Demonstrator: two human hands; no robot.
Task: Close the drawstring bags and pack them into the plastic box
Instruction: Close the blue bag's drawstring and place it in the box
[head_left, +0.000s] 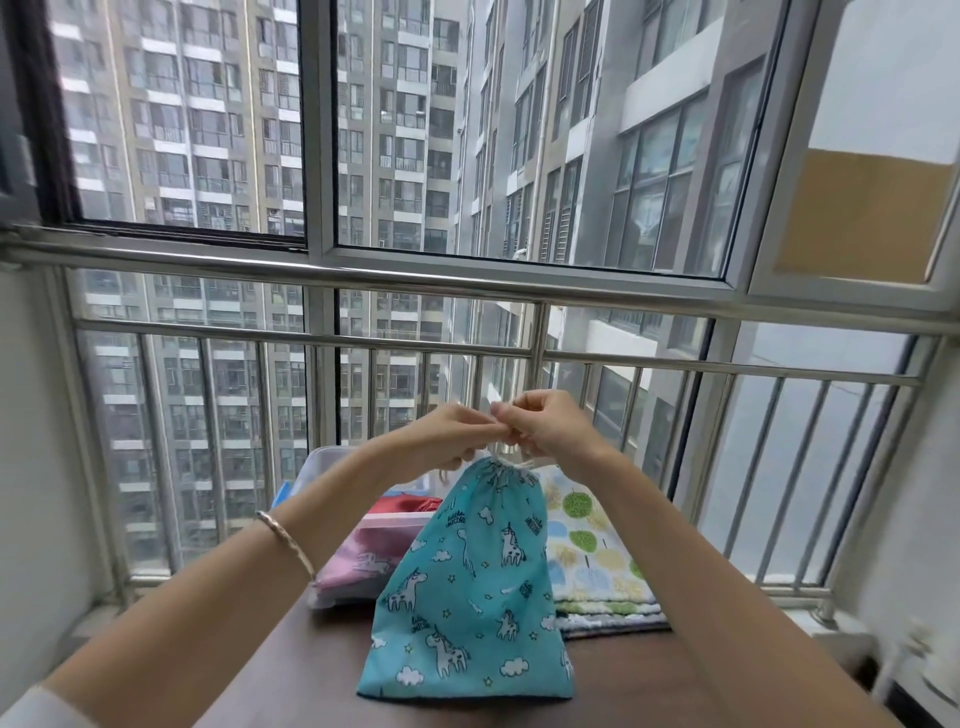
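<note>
Home, high-rise flat: glazed balcony. Steel railing (467, 358) spans the full width, with vertical bars below its top rail. Above the railing, sliding windows (519, 130) in grey metal frames. Beyond the railing, close-set residential tower blocks (208, 130), many storeys, seen from a height. White walls (31, 467) at either end of the railing. In front of the railing, a dark wooden table (311, 675) bearing a clear plastic box (332, 462) and folded printed cloths (597, 561).
</note>
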